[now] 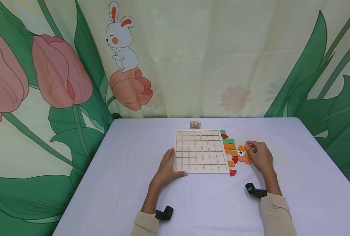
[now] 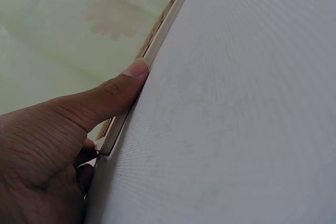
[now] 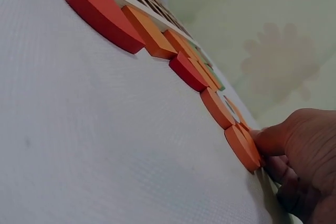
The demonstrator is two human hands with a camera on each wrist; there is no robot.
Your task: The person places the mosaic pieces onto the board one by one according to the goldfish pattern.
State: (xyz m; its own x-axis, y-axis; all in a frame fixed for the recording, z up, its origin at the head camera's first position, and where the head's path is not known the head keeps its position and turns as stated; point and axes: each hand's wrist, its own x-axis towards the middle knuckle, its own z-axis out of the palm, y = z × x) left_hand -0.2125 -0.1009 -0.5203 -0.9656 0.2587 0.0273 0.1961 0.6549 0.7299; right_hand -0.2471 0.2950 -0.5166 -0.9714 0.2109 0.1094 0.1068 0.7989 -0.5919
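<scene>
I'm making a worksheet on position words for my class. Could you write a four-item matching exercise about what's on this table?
Things
1. Small multicoloured picture card
2. White round piece with a black centre
3. Red rounded-wedge piece nearest the person
4. Person's left hand

Places
A. Just off the near right corner of the pale wooden grid board
B. At the board's near left corner
C. Beyond the board's far edge
D. Among the orange pieces

Pairs: 1-C, 2-D, 3-A, 4-B

White-covered table (image 1: 210, 203): gridded wooden board (image 1: 201, 152), coloured pieces (image 1: 231, 163) beside its right edge, small patterned item (image 1: 195, 125) just behind.
</scene>
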